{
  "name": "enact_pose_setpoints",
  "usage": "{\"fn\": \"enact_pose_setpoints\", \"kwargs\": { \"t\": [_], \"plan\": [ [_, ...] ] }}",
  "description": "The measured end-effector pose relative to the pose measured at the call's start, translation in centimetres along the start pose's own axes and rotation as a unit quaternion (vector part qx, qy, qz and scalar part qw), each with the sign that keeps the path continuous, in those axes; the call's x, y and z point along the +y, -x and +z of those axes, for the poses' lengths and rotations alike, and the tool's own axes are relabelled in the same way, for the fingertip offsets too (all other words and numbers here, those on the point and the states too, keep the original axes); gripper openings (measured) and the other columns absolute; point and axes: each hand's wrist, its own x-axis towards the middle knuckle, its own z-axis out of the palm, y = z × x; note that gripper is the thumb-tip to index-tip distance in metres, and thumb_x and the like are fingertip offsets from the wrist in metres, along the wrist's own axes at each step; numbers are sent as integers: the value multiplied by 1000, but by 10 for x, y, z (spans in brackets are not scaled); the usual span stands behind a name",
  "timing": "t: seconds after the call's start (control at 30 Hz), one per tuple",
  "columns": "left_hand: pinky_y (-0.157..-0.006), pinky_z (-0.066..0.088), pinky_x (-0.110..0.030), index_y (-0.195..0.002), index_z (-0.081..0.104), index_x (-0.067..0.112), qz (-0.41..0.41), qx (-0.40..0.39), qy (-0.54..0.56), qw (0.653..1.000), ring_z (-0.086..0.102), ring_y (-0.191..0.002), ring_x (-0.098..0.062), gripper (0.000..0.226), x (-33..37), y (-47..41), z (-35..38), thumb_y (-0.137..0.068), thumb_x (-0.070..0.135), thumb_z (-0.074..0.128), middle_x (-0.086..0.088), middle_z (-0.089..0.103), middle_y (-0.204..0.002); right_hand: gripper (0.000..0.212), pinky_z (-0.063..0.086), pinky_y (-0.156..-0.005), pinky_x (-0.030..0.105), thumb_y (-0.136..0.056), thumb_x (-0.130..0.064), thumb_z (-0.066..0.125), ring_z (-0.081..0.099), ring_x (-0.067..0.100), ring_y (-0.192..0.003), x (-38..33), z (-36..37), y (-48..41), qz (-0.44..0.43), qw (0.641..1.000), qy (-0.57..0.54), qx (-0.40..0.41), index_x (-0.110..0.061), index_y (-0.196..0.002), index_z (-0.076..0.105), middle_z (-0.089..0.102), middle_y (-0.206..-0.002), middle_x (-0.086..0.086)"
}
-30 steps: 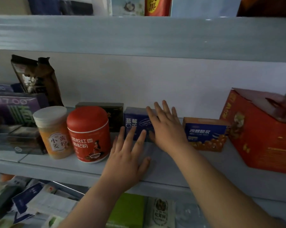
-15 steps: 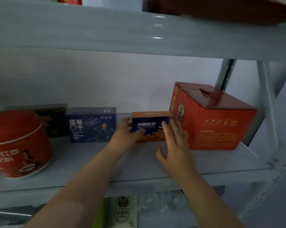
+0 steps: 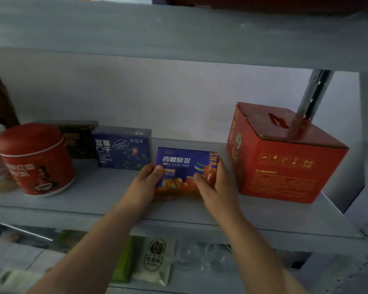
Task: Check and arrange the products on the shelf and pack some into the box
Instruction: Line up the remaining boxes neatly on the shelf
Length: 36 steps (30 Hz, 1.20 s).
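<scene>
A small blue and orange juice box (image 3: 184,162) is tilted so its front faces me, above the grey shelf (image 3: 94,198). My left hand (image 3: 144,185) grips its left edge with the thumb on the front. My right hand (image 3: 216,185) grips its right edge, fingers curled round the side. To its left a dark blue blueberry box (image 3: 122,148) stands at the back of the shelf. A large red carton (image 3: 282,153) stands just right of my right hand.
A red round tin (image 3: 35,159) stands at the left, with a dark box (image 3: 79,139) behind it and a pale jar at the frame edge. Another shelf board (image 3: 179,32) runs overhead. The lower shelf holds a white packet (image 3: 156,259), a green pack and papers.
The view has swung right. Both hands left the blueberry box, took the blue and orange box by its sides, pulled it forward and tipped its front up towards me.
</scene>
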Motion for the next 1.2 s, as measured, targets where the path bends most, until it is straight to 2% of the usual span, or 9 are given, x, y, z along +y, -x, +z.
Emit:
{"fn": "enact_pose_setpoints", "kwargs": {
  "t": [0.1,0.2,0.4,0.53,0.63,0.8,0.97,1.1,1.2],
  "plan": [
    [-69,61,-46,-114,62,15,-23,14,86,996,75,-84,-30,26,2,3,-3,-103,37,53,-14,76,-103,39,45,-75,5,-97,-14,68,65,-13,-90,-2,2,-6,49,988,-130,-61,-28,-131,55,71,-108,-20],
    [-62,61,-42,-113,61,15,-32,25,101,994,75,-83,-29,24,2,3,-3,-104,36,54,-14,76,-103,26,47,-70,6,-96,-15,67,70,-3,-91,-1,8,-5,83,978,-187,-47,-30,-118,63,74,-101,-18],
    [-53,61,-37,-106,61,13,-39,-8,132,990,74,-71,-22,18,5,5,-2,-104,28,53,-7,77,-86,22,57,-92,40,-90,-35,66,75,13,-97,4,7,-1,123,971,-200,-32,-31,-110,73,79,-104,-9],
    [-53,62,-38,-102,59,10,-54,-35,178,982,72,-67,-21,11,9,4,-5,-104,19,52,-6,75,-77,18,58,-91,41,-99,-19,61,76,20,-95,-3,7,-2,172,949,-264,-11,-27,-101,78,80,-101,1],
    [-45,57,-31,-99,59,12,-60,-52,192,978,69,-63,-18,11,9,1,-6,-104,19,53,-8,71,-81,20,57,-94,43,-99,-24,62,76,20,-94,-5,7,-3,188,948,-255,9,-29,-94,81,80,-99,3],
    [-37,38,-21,-100,61,19,-58,-49,173,982,65,-55,-10,17,7,1,-8,-100,36,58,1,69,-75,21,59,-68,37,-103,-30,54,75,18,-76,-11,1,-3,266,895,-357,15,-17,-103,71,78,-83,2],
    [-36,37,-20,-101,60,16,-100,-41,188,976,65,-62,-12,25,11,1,-8,-99,41,61,0,71,-77,27,55,-45,27,-104,-39,53,73,13,-63,-12,-4,1,283,887,-364,16,-18,-100,71,77,-76,0],
    [-38,41,-21,-98,60,18,-89,-45,193,976,65,-68,-13,17,12,2,-7,-100,35,60,-3,69,-86,28,54,-42,26,-104,-40,54,73,14,-63,-11,-4,0,277,890,-362,8,-19,-104,72,77,-82,2],
    [-51,51,-26,-101,59,22,-64,-53,202,976,65,-80,-16,1,10,2,-8,-101,23,59,-7,66,-101,26,57,-46,29,-104,-40,55,75,16,-69,-9,-3,1,258,887,-383,5,-20,-110,69,77,-88,2]
  ]
}}
